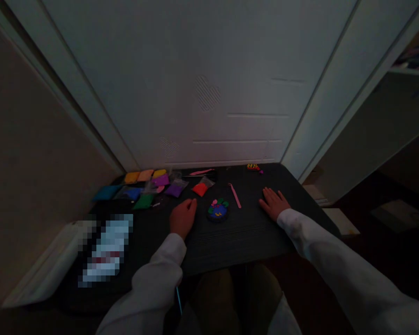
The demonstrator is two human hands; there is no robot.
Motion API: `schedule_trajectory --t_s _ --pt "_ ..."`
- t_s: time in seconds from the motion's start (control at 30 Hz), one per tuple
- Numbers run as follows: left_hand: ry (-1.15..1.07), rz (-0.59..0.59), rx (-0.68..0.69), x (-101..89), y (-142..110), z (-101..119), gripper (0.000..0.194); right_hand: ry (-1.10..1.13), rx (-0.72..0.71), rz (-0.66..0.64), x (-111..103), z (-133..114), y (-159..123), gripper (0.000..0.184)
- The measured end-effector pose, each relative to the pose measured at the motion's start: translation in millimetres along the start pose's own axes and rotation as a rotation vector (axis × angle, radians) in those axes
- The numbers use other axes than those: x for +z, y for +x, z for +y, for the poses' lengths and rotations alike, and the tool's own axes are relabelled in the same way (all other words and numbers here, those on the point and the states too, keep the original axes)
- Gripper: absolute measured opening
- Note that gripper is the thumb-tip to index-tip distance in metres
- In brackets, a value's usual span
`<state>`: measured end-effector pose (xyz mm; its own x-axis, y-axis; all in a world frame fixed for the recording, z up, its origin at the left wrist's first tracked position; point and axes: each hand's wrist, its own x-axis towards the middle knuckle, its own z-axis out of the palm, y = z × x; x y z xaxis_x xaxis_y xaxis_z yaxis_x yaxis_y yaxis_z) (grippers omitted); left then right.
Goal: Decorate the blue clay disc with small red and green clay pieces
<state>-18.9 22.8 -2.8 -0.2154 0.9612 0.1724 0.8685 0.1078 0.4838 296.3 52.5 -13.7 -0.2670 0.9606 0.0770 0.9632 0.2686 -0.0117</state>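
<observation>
My left hand (183, 217) rests on the dark table in a loose fist, left of a small round clay piece. Its curled fingers hide whatever may be inside. The clay piece (218, 211) has a blue middle, a dark rim, green leaf shapes, a pink flower and yellow bits; neither hand touches it. Right of it lie pink bent-tip tweezers (235, 195). Further right, my right hand (275, 204) lies flat, palm down, fingers spread, holding nothing. Beyond the left hand is a small bag of red clay (202, 187).
Bags of coloured clay, among them purple (176, 188), green (144, 201) and blue (130, 193), lie at the back left. A pink tool (201, 172) and a red-yellow piece (253, 167) lie along the back edge. A blurred-out bright device (108, 249) is at left. A white panel (244, 93) rises behind the table.
</observation>
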Motion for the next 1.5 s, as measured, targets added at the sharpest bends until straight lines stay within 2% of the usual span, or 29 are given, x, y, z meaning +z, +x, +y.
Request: schedule_trajectory --t_s 0.2,0.27,0.43,0.5,0.63,0.8,0.87,1.07,1.13,1.33,1.5 --pt "-0.017 -0.011 -0.012 0.8 1 -2 0.043 0.022 -0.204 -0.029 2 -34 -28 0.064" --pt "-0.011 -0.019 -0.014 2.0 2 -4 0.044 0.036 -0.208 -0.03 2 -30 -27 0.065" --pt "-0.011 -0.028 -0.012 2.0 3 -4 0.044 0.035 -0.061 0.006 1 -5 -13 0.065" --pt "-0.017 -0.025 -0.012 1.3 3 -4 0.044 0.037 -0.095 0.006 1 -13 -20 0.067" --pt "-0.027 -0.02 0.004 1.4 2 -4 0.042 0.06 -0.253 -0.004 3 -34 -34 0.068" --pt "-0.029 -0.014 0.011 2.7 2 -5 0.043 0.061 -0.131 0.011 3 -13 -16 0.066" --pt "-0.032 -0.008 0.003 2.8 2 -5 0.043 0.059 -0.127 0.015 2 -12 -15 0.066" --pt "-0.051 -0.002 0.011 3.2 2 -4 0.043 0.148 -0.327 0.014 5 -41 -44 0.065" --pt "-0.052 0.0 0.006 3.6 2 -4 0.043 0.203 -0.283 0.025 7 -33 -39 0.064" --pt "-0.06 0.007 0.004 2.7 2 -3 0.044 0.277 -0.089 0.119 16 17 -7 0.057" --pt "-0.072 0.023 -0.004 3.4 3 -3 0.044 0.377 0.044 0.236 20 32 -19 0.047"
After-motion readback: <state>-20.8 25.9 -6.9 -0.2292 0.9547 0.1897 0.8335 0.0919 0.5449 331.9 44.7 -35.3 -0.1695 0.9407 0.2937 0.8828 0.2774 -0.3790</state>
